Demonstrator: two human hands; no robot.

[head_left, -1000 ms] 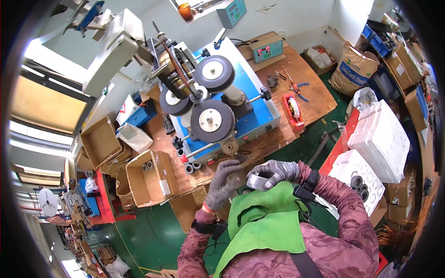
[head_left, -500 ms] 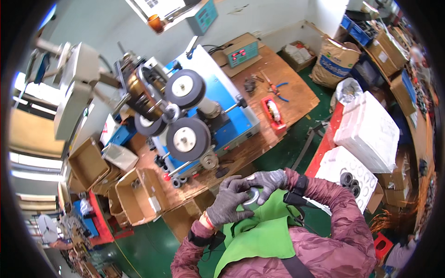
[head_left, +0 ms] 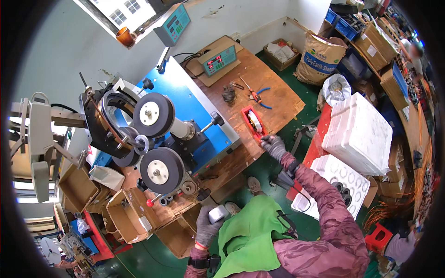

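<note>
L hand (head_left: 206, 225) grips silvery pc (head_left: 218, 214); R hand (head_left: 274, 147) part-open nr dispenser (head_left: 247, 119).

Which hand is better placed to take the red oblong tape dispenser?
Likely the grey-gloved right hand: it is beside the tape dispenser, while the left hand holds a silvery-white rounded part.

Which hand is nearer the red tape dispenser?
Right. The right hand is at the near end of the tape dispenser; the left hand is farther off, lower left, holding a silvery part.
</note>
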